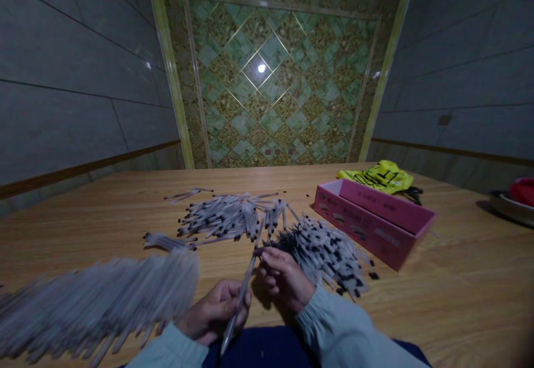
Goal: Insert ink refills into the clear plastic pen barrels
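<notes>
My left hand (223,308) is closed around a slim translucent pen-like tube (247,276), tilted with its upper end leaning away from me. At that upper end, the thumb and forefinger of my right hand (283,273) are pinched together on its dark tip; whether a separate small piece is between them I cannot tell. Just beyond my right hand spreads a pile of short clear pieces with black ends (329,251). Left of my left hand lies a broad, blurred heap of similar long tubes (100,301). Farther back is a pile of dark-tipped tubes (221,215).
A pink open-topped carton (371,224) stands right of the short pieces. Behind it lies a yellow plastic bag with black print (375,177). A bowl with something red (517,204) is at the far right edge. Small black bits (373,275) dot the wooden table (454,279).
</notes>
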The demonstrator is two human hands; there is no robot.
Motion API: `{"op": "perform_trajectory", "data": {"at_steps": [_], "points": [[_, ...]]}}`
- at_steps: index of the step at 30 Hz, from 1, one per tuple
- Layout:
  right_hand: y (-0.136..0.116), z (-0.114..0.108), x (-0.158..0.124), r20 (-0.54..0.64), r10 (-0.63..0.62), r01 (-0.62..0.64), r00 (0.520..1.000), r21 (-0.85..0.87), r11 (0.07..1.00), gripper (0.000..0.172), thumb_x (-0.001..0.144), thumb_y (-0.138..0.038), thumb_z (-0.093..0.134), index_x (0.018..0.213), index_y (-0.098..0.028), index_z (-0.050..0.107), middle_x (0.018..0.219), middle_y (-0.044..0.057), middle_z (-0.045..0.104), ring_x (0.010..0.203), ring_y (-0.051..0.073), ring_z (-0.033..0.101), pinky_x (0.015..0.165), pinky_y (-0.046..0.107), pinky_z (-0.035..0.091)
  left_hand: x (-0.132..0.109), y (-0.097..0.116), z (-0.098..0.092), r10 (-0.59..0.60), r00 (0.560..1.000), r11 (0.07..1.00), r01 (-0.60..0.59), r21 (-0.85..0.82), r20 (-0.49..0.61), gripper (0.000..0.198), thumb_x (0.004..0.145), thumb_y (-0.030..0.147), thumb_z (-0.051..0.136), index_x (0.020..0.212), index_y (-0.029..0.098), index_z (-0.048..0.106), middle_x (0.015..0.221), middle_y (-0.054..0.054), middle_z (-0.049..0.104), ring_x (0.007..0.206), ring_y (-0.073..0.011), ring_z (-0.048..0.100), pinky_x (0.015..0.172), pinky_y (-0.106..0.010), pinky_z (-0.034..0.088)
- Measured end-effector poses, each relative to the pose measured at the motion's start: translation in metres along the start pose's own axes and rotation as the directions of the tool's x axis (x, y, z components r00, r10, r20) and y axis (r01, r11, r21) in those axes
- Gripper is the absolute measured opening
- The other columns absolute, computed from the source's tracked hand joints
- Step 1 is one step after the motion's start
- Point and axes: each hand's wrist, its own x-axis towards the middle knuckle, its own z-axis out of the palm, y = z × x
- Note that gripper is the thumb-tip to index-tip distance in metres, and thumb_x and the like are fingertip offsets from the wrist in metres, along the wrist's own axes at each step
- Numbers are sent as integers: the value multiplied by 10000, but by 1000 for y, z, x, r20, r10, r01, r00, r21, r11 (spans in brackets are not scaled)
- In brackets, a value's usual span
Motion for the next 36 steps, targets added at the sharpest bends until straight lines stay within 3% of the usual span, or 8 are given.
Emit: {"op": "perform_trajectory", "data": {"at_steps": [5,7,10,12,17,25,33,36], "points": [[4,2,1,-6,-80,78,997,-108,991,346,628,-364,740,792,-98,590,573,-20,533,356,9,348,309,141,158,1,-2,-7,6,995,1000,-5,-13,97,463,597,415,742,942,148,587,443,31,524,304,-37,353,317,-158,256],[6,1,3,-103,-127,115,987,-115,987,345,608,-372,748,733,-98,580,568,-19,540,355,7,357,304,135,158,3,2,-6,72,995,992,-78,-94,-65,440,660,342,716,1039,184,558,528,21,574,377,-51,455,371,-146,348],[9,0,4,-215,-155,130,964,-124,984,363,583,-381,757,707,-106,556,600,3,591,349,2,354,300,126,159,6,8,-3,204,904,953,-271,-136,-376,478,660,135,713,1100,225,550,805,-26,652,697,-92,611,641,-177,474],[13,2,3,-225,-160,129,961,-147,981,376,572,-390,760,692,-110,540,620,26,624,339,1,356,297,128,177,8,10,-2,265,856,941,-329,-73,-444,503,637,105,723,1099,228,566,902,-30,649,760,-100,609,696,-196,474],[22,8,-2,-166,-151,109,974,-236,966,416,572,-439,748,717,-111,537,614,40,651,307,14,376,287,139,207,12,2,-4,270,790,958,-278,70,-550,292,669,291,717,924,159,663,708,-13,641,623,-81,566,575,-174,443],[29,7,0,-68,-56,28,996,-359,933,496,656,-603,602,573,-123,507,409,-22,520,263,19,307,299,173,144,10,3,-3,342,750,937,-316,147,-566,246,608,316,754,771,140,697,794,-45,678,686,-114,576,618,-202,454],[30,7,-1,-155,-247,145,957,-482,864,468,449,-472,794,610,-114,540,475,-10,561,405,50,423,408,176,267,12,0,-2,323,726,945,-284,164,-607,272,602,354,749,753,133,702,781,-54,681,675,-116,574,608,-203,457],[30,7,-2,-113,-157,87,981,-468,880,482,536,-548,727,631,-112,546,470,0,567,330,34,363,358,177,214,12,1,-2,318,724,946,-284,156,-612,268,598,345,753,759,138,702,794,-53,682,684,-121,584,617,-211,463]]}}
